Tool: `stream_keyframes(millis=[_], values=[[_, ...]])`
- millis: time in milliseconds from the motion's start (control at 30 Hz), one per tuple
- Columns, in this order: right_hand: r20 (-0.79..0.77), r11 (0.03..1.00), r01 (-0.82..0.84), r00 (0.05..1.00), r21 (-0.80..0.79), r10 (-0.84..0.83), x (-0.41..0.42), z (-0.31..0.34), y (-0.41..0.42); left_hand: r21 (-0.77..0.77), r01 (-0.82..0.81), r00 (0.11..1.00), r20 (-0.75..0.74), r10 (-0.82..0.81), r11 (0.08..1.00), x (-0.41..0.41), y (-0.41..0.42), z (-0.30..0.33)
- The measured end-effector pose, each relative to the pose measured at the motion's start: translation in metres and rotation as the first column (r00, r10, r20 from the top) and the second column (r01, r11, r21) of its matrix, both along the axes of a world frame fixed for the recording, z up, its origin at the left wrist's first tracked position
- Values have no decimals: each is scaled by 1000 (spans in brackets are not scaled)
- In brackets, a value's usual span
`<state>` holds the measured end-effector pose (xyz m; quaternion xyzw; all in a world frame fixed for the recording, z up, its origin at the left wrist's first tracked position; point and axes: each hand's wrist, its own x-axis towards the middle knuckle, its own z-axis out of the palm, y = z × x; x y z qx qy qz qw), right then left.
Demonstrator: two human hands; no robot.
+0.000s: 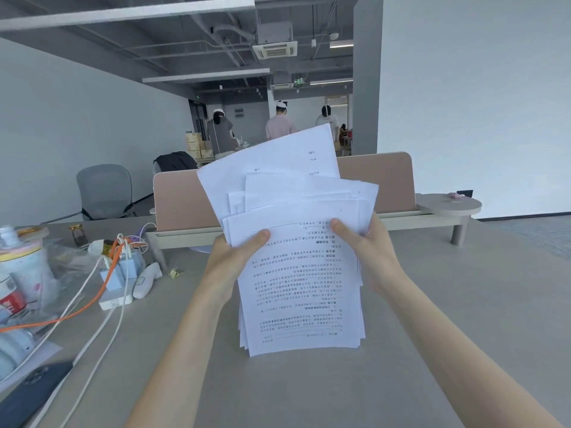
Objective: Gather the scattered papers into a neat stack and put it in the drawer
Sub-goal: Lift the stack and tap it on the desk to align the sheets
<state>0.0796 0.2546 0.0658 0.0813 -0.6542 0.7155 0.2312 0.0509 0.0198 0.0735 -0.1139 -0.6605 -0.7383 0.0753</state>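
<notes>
A bundle of white printed papers [301,282] stands nearly upright above the grey desk [401,350], lower edge close to the desktop. The sheets are uneven; several stick out at the top, fanned left and right. My left hand [234,257] grips the bundle's left edge, thumb on the front sheet. My right hand [367,245] grips the right edge the same way. The front sheet's text is upside down to me. No drawer is in view.
A pink divider panel [182,202] stands behind the papers. At the left lie a power strip [116,299] with white and orange cables, a patterned cup [21,264], plastic wrap and a dark phone [27,393]. A grey chair [105,193] and three people stand farther back.
</notes>
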Motion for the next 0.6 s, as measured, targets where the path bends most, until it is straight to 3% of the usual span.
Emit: stream_keyframes(millis=[333,600], values=[[-117,999,27,993,-27,-30,5,25,-12,152,-49,994,-93,64,987,5,4,18],[-88,994,79,994,79,-72,1,19,-6,-14,40,996,-78,-41,999,3,-2,15]])
